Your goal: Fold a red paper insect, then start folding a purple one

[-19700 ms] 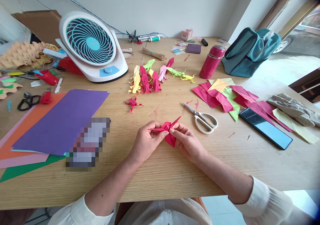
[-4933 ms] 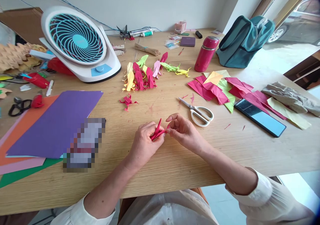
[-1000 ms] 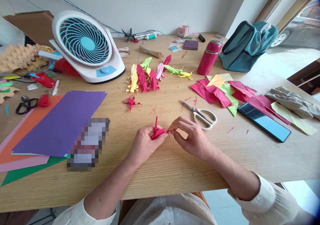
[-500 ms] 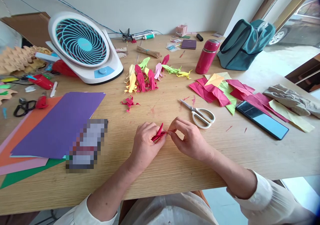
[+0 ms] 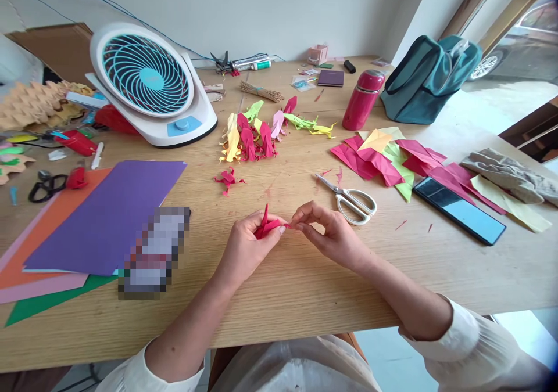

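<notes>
Both hands meet over the middle of the wooden table point(image 5: 305, 299) on a small red folded paper piece point(image 5: 265, 227). My left hand point(image 5: 246, 245) is closed round its body, with one red point sticking up. My right hand point(image 5: 329, 235) pinches the thin tip at the piece's right end between thumb and forefinger. A finished red paper figure point(image 5: 227, 179) lies just beyond my left hand. White-handled scissors point(image 5: 353, 197) lie close to my right hand.
A heap of folded paper figures point(image 5: 257, 133) sits mid-table. A white and blue fan point(image 5: 150, 84) stands at the back left. Purple and orange sheets point(image 5: 104, 218) lie left. Red and yellow paper pieces point(image 5: 387, 157), a phone point(image 5: 460, 218), a red flask point(image 5: 361, 99) and a teal bag point(image 5: 429, 78) are right.
The red piece has been turned slightly in my left hand, its point now more upright. My right hand has shifted a little and still pinches the tip.
</notes>
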The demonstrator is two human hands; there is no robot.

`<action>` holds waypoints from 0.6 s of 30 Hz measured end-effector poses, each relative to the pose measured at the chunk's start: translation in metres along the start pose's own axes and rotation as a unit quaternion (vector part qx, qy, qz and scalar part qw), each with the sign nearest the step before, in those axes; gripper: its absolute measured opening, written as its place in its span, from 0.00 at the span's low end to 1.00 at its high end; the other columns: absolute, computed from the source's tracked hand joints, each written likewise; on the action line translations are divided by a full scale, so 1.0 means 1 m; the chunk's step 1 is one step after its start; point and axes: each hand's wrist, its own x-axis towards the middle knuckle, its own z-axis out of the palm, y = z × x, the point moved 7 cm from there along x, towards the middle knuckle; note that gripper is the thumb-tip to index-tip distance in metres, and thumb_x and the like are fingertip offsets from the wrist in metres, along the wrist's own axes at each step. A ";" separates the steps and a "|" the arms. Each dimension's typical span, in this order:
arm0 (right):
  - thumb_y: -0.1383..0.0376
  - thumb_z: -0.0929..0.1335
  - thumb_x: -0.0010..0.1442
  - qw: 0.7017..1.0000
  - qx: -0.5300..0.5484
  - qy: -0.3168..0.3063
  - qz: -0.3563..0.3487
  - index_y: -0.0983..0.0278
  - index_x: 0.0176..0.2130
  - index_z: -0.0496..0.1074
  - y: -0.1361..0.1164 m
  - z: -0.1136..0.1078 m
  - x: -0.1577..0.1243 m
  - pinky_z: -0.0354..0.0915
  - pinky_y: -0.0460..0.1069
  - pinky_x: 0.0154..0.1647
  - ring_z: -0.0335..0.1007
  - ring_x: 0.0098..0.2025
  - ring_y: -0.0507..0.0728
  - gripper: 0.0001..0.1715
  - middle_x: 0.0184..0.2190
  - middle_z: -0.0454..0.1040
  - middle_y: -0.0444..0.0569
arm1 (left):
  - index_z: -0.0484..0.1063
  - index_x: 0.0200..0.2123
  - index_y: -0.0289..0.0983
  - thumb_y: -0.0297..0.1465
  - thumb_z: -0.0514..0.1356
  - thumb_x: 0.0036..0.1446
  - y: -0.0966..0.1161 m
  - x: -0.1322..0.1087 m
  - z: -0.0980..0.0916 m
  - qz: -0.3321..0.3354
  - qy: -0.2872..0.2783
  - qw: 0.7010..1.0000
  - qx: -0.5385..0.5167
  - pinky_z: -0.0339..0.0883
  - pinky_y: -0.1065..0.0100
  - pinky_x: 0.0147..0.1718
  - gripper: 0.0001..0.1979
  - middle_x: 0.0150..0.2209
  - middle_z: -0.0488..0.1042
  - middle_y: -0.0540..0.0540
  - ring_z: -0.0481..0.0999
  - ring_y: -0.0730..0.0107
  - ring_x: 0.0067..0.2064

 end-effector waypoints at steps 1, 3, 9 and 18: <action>0.70 0.65 0.67 0.999 -0.027 0.005 -0.040 0.63 0.42 0.70 -0.005 -0.001 0.000 0.70 0.49 0.38 0.74 0.37 0.53 0.05 0.36 0.76 0.48 | 0.79 0.32 0.36 0.34 0.64 0.56 -0.003 0.000 -0.001 -0.023 -0.007 1.000 -0.017 0.65 0.71 0.35 0.08 0.30 0.78 0.49 0.73 0.70 0.32; 0.72 0.64 0.68 0.988 -0.093 0.007 -0.122 0.62 0.43 0.70 -0.016 0.000 -0.003 0.69 0.51 0.39 0.73 0.38 0.54 0.08 0.36 0.76 0.49 | 0.79 0.31 0.36 0.38 0.66 0.55 -0.008 0.000 0.000 -0.056 -0.021 0.997 -0.049 0.64 0.71 0.33 0.10 0.28 0.77 0.49 0.71 0.71 0.31; 0.74 0.64 0.67 0.929 -0.254 -0.008 -0.268 0.58 0.48 0.72 -0.034 0.006 -0.012 0.65 0.52 0.36 0.69 0.35 0.56 0.14 0.37 0.76 0.49 | 0.77 0.26 0.35 0.39 0.69 0.50 -0.015 -0.003 0.005 -0.114 -0.052 0.987 -0.102 0.58 0.71 0.29 0.13 0.24 0.71 0.51 0.65 0.73 0.29; 0.73 0.65 0.66 0.922 -0.272 0.005 -0.275 0.60 0.44 0.72 -0.038 0.004 -0.013 0.64 0.53 0.36 0.67 0.34 0.56 0.10 0.36 0.76 0.50 | 0.76 0.26 0.35 0.38 0.70 0.49 -0.018 -0.005 0.012 -0.132 -0.066 0.981 -0.129 0.57 0.72 0.29 0.12 0.23 0.69 0.53 0.63 0.74 0.28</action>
